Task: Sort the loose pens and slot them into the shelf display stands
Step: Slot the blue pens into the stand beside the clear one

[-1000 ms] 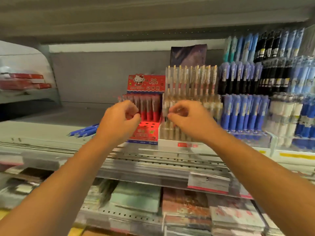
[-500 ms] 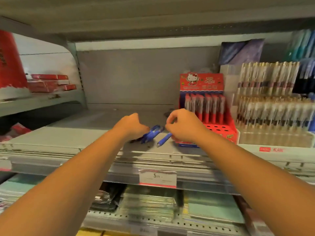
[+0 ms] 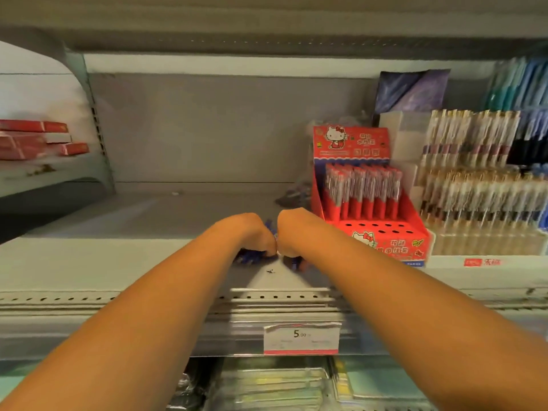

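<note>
Centre frame, shelf (image 3: 118, 262): grey matt metal, perforated front lip. Right of centre, red display stand (image 3: 385, 241): glossy printed card. Mid-frame, blue pens (image 3: 249, 258): shiny plastic. Btm centre, price tag (image 3: 301, 338): paper behind clear plastic strip.

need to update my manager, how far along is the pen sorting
Done: back rows of the red stand and the clear stands look full. In hand: the left hand and right hand seem to grip the loose blue pens on the shelf; fingers hidden. Left: slotting those pens; the red stand's front holes are empty.
</note>
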`<state>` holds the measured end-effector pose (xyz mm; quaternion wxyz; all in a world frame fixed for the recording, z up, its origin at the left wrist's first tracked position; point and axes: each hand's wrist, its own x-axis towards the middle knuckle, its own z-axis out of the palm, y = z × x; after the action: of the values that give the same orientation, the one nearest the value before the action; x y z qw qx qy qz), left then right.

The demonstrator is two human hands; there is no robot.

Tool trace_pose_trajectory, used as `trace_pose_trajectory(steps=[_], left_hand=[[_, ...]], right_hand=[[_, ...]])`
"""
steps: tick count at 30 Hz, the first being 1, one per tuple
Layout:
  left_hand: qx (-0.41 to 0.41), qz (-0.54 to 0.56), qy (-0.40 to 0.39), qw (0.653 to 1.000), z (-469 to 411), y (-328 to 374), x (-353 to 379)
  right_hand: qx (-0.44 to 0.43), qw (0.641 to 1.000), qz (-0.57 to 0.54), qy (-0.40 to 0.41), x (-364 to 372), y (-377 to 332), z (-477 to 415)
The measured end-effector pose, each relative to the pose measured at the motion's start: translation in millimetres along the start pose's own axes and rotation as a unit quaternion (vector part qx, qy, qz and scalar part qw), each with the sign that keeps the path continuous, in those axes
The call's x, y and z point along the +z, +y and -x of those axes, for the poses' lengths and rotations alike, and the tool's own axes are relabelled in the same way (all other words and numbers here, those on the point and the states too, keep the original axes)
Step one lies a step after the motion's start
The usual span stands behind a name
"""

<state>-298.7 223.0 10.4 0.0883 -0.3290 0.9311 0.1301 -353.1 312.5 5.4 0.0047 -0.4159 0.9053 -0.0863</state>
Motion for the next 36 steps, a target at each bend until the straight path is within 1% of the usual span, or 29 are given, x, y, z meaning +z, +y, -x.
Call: trace_pose_trajectory(steps=[3,6,8,10,13,15,18,20,24,26,28,30,32,36], left_hand=[[0.012,-0.046,0.017,0.999,-4,-1,1],[0.011,-0.026,0.045,0.999,-11,-4,7],[-0.002,0.036,0.055,0.998,-14,-8,10],[-0.017,0.13,0.064,0.989,-15,-12,8],[-0.002,0.222,0.111,0.969,-3,-16,0],[0.042,0.288,0.166,0.942,11,-12,-4],[0.11,0.416,0.223,0.875,44,12,-8],[0.155,0.47,0.228,0.838,65,42,-10],[0.238,0.545,0.214,0.775,91,124,0],[0.268,0.568,0.208,0.749,94,171,13],[0.286,0.591,0.201,0.727,94,216,28],[0.296,0.611,0.191,0.709,91,256,43],[0.311,0.616,0.184,0.7,87,291,56],[0.32,0.63,0.17,0.687,80,350,79]], right_hand=[[0.035,0.996,-0.075,-0.032,-11,3,5],[0.023,0.985,-0.17,0.0,-25,10,16],[-0.009,0.971,-0.236,0.039,-32,17,27],[-0.028,0.948,-0.312,0.063,-38,28,39],[-0.058,0.893,-0.44,0.072,-44,47,56],[-0.078,0.856,-0.505,0.077,-50,60,66],[-0.108,0.81,-0.568,0.096,-60,84,81],[-0.128,0.786,-0.595,0.107,-66,106,91],[-0.157,0.75,-0.626,0.145,-79,163,111],[-0.159,0.746,-0.622,0.177,-85,199,120],[-0.155,0.755,-0.603,0.207,-90,238,132],[-0.146,0.763,-0.591,0.219,-93,277,142],[-0.139,0.771,-0.579,0.228,-94,315,150],[-0.108,0.803,-0.53,0.25,-97,385,159]])
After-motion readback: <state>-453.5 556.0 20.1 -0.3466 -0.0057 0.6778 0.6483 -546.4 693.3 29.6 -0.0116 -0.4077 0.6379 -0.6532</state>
